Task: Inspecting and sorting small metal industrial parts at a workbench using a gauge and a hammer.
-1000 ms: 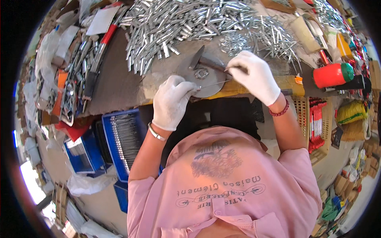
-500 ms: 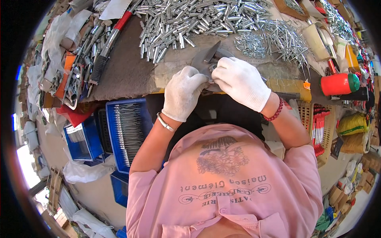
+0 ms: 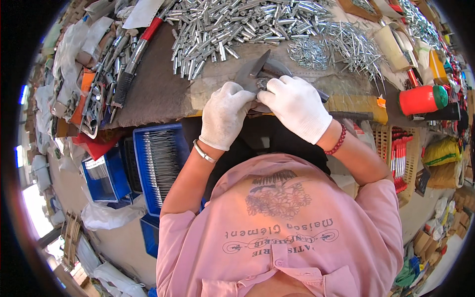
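Note:
My left hand [image 3: 223, 116], in a white knit glove, has its thumb and fingers pinched together at the bench's front edge. Close beside its fingertips, my right hand [image 3: 297, 106], gloved alike, is closed in a pinch too. Whatever lies between the fingertips is too small and too covered to name. Just beyond them a hammer [image 3: 260, 64] with a dark pointed head rests on a round grey metal block [image 3: 244, 75]; the right hand covers part of it. A large heap of silvery metal tubes [image 3: 237, 29] spreads behind.
Small pins [image 3: 308, 53] and thin rods [image 3: 354, 52] lie at the back right. A red-and-green spool [image 3: 423, 100] sits at the right edge. Hand tools [image 3: 123, 74] crowd the left. Below stand a blue bin [image 3: 158, 163] of rods and a beige basket [image 3: 380, 143].
Both hands have shifted slightly left, the right one also a little away from me. Their fingertips remain together in a pinch.

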Available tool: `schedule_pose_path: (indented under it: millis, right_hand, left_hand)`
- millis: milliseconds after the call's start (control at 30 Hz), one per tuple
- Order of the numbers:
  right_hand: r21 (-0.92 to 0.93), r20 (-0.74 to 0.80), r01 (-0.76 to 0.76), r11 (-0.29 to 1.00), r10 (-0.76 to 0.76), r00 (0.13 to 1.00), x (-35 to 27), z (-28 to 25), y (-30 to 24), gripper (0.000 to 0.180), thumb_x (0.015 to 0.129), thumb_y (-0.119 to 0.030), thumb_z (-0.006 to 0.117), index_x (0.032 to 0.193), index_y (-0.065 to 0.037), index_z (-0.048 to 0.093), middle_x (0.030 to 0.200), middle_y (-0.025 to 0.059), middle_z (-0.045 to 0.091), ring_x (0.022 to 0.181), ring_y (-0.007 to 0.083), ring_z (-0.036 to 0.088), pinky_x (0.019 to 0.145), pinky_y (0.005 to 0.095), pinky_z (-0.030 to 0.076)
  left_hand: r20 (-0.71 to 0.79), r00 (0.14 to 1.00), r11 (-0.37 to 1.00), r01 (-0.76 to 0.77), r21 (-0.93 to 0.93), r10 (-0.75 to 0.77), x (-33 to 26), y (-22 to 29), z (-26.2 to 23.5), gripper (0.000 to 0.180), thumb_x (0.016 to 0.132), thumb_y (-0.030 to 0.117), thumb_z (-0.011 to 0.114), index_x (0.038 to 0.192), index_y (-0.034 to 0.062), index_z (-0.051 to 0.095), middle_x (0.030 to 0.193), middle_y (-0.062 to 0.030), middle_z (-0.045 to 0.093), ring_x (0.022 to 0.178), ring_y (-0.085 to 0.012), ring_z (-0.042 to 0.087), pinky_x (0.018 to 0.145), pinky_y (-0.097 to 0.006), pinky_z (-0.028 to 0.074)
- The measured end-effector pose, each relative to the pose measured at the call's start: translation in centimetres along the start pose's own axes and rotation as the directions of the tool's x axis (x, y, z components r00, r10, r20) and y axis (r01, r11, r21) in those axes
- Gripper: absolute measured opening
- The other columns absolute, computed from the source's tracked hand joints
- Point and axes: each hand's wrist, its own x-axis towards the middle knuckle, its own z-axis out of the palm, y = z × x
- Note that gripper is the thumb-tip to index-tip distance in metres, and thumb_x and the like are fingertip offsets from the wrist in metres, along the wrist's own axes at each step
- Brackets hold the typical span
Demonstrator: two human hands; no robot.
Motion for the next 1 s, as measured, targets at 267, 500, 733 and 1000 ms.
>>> schedule_pose_path:
  millis: [267, 500, 733, 1000]
  right_hand:
    - [-0.168, -0.065, -0.212, 0.963, 0.204, 0.977, -0.8, -1.5, 2.4, 0.029, 0.088, -0.017, 0.078, 0.117, -0.012, 0.073, 0.102, 0.0063, 0.068, 0.097, 0.0279, 0.069, 0.084, 0.0417, 0.057]
    - [0.103, -0.115, -0.338, 0.936, 0.349, 0.930, -2.5, -2.1, 2.7, 0.035, 0.088, -0.007, 0.076, 0.123, -0.010, 0.074, 0.103, 0.0118, 0.069, 0.094, 0.0326, 0.071, 0.082, 0.0428, 0.058]
    - [0.313, -0.233, -0.228, 0.922, 0.307, 0.923, -5.7, -4.3, -0.6, 0.051, 0.091, 0.001, 0.074, 0.139, -0.017, 0.072, 0.105, 0.0111, 0.071, 0.085, 0.0334, 0.073, 0.073, 0.0397, 0.059]
    - [0.478, -0.044, -0.345, 0.808, 0.414, 0.909, -5.1, -3.5, 0.0, 0.049, 0.094, 0.005, 0.069, 0.141, -0.009, 0.070, 0.104, 0.0165, 0.070, 0.086, 0.0347, 0.069, 0.079, 0.0379, 0.057]
  left_hand:
    - [0.014, 1.000, 0.999, -0.007, 0.037, 0.007, 0.1, 0.4, -0.6, 0.017, 0.083, 0.009, 0.083, 0.098, 0.0137, 0.075, 0.095, -0.0084, 0.065, 0.087, -0.0347, 0.067, 0.075, -0.045, 0.055]
    - [0.000, 1.000, 1.000, -0.010, -0.023, 0.010, -0.1, 0.0, -0.2, 0.016, 0.082, 0.011, 0.085, 0.095, 0.0128, 0.075, 0.091, -0.0087, 0.064, 0.085, -0.0342, 0.066, 0.073, -0.045, 0.054]
    - [-0.016, 0.999, 0.997, -0.037, -0.064, 0.036, -0.1, -0.6, 0.0, 0.022, 0.078, 0.008, 0.086, 0.096, 0.0125, 0.075, 0.092, -0.0089, 0.064, 0.085, -0.0342, 0.067, 0.072, -0.045, 0.055]
    - [-0.010, 1.000, 0.999, -0.029, -0.036, 0.029, -0.2, -0.3, -0.2, 0.023, 0.078, 0.007, 0.087, 0.097, 0.0120, 0.075, 0.093, -0.0083, 0.065, 0.086, -0.0335, 0.067, 0.074, -0.043, 0.055]
